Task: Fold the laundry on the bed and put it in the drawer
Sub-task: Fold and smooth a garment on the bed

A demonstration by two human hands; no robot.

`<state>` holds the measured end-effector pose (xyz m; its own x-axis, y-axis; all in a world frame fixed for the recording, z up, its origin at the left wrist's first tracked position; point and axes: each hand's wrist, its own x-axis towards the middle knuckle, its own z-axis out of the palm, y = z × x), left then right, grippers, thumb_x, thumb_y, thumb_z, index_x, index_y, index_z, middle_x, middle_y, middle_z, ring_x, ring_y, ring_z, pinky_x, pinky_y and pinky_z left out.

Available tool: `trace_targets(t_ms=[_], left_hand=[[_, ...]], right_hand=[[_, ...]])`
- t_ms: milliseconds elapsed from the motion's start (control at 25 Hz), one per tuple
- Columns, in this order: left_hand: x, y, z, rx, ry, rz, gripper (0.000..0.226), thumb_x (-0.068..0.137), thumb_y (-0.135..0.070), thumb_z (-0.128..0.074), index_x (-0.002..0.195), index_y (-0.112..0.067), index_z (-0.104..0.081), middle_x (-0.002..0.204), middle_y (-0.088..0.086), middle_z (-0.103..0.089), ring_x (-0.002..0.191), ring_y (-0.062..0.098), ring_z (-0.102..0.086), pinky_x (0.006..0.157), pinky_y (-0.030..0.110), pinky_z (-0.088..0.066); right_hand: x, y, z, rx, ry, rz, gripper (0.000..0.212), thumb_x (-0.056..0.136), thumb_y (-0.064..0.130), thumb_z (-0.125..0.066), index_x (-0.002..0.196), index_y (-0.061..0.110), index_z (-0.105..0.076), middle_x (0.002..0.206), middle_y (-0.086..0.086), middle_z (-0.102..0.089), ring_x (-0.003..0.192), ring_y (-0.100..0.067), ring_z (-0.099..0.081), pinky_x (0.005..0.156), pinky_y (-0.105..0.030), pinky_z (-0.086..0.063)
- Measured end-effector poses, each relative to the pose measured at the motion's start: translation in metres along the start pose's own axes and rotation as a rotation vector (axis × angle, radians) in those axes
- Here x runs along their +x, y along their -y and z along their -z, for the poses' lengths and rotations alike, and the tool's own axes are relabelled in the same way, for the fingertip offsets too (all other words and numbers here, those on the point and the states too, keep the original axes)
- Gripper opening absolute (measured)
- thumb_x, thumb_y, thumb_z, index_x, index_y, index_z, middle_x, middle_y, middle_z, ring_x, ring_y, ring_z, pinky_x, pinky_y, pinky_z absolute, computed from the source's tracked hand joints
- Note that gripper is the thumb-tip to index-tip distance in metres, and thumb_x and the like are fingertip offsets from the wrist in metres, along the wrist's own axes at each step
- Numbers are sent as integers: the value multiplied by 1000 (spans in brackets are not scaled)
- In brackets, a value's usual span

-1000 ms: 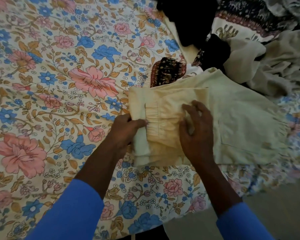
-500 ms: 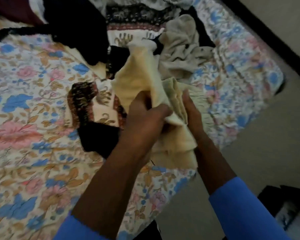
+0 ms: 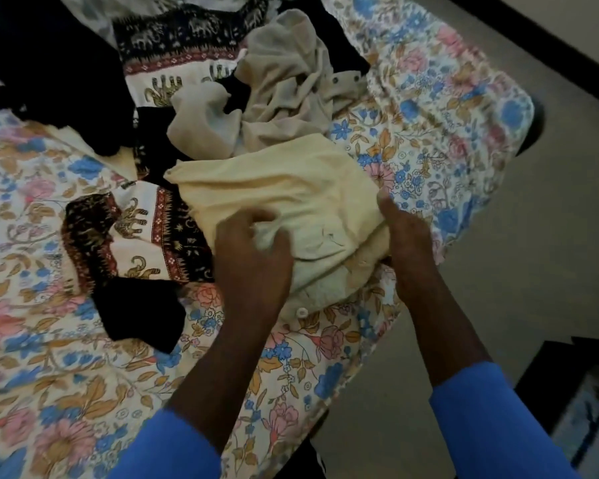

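Gripping pale yellow garment at right edge of bed

Pale yellow garment (image 3: 291, 202) sits bunched and part-folded on the bed (image 3: 66, 375), floral sheet, close to its right side. A white button (image 3: 302, 311) shows at the garment's near edge.

Left hand (image 3: 253, 261): on top of the garment's left part, fingers curled in, pinching a fold of the fabric.

Right hand (image 3: 407, 236): clasps the garment's right end, thumb lying up along the cloth. Its fingers go under the bundle and are hidden.

Rest of the unfolded load on the bed:
- elephant-print cloth (image 3: 132, 236) just left of the garment, touching it
- small black piece (image 3: 142, 312) near that, on the sheet
- beige garment (image 3: 284, 98) crumpled just beyond the yellow one
- second elephant-print piece (image 3: 173, 60) and a black garment (image 3: 49, 63) at the far left, both cut off by the frame top

Layers in the far pile overlap, so I cannot tell how many items there are.

Floor (image 3: 533, 254) to the right. Dark boxy object (image 3: 567, 382) at the near right corner is blurred and cropped; I cannot tell what it is or what it holds.
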<state>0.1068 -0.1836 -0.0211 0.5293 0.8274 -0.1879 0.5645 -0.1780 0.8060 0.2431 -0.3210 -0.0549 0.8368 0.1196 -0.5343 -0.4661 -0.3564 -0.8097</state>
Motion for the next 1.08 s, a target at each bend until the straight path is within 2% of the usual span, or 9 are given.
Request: trace_targets(t_ms=[120,200,280,360,480,560,720,920,1080], left_hand=[[-30,49,29,-70,-114,220,26,92,-22,-74,111,-33,-62,114,-6,-64,102,10,-61,87,28,-53],[-26,64,37,-134,-182,264,22,96,-26,-71,116,-29,-62,110,-9,-65,98,0,-63,94,35,-56],[6,64,47,-154,-255,228,27,101,-31,-65,126,-21,-58,105,-13,-62,89,-10,-59,92,25,-54],[54,66,60,-120,-200,153,40,102,-38,-60,138,-26,-49,105,-11,-63,90,-3,-62,93,34,-55],[107,68,69,62,29,31,46,99,-43,-55,143,-42,-42,103,-4,-69,90,22,-71,84,51,-61],[126,60,73,208,94,-47,33,101,-40,-59,133,-34,-57,103,-3,-68,90,23,-70,83,49,-62],[136,47,82,272,-61,-161,22,99,-31,-66,117,-19,-70,106,-7,-63,95,14,-61,86,26,-47],[102,82,70,258,-8,-45,40,94,-33,-67,129,-16,-58,129,9,-62,117,27,-61,98,35,-48],[64,74,56,186,-36,-49,82,86,-39,-77,151,-15,-33,156,16,-33,141,33,-39,115,48,-42]], right_hand=[[-41,-10,-8,-528,-509,432,27,89,31,-70,113,21,-63,111,-2,-61,105,-24,-60,82,-35,-47],[-76,-18,-36,-458,-319,360,17,90,35,-70,98,22,-62,99,2,-64,95,-20,-62,77,-34,-48],[-111,-29,-65,-288,28,10,31,84,54,-72,87,24,-66,82,6,-71,80,-17,-69,71,-32,-53],[-132,-52,-93,-232,148,-175,47,72,69,-73,84,24,-70,78,6,-74,76,-15,-72,73,-35,-58],[-133,-71,-132,1,25,-307,47,65,68,-78,79,23,-73,87,3,-76,84,-18,-73,84,-48,-61],[-136,-76,-142,50,-44,-280,33,78,55,-81,76,24,-70,91,2,-74,86,-19,-72,87,-50,-60],[-165,-84,-121,14,-153,-53,31,89,43,-78,76,18,-65,79,1,-71,76,-16,-69,73,-38,-57],[-158,-111,-100,162,-141,-360,12,89,17,-77,86,14,-66,89,-3,-70,84,-23,-63,73,-33,-49],[-143,-102,-105,578,-235,-372,62,86,31,-83,136,15,-48,125,0,-64,111,-18,-67,84,-30,-56]])
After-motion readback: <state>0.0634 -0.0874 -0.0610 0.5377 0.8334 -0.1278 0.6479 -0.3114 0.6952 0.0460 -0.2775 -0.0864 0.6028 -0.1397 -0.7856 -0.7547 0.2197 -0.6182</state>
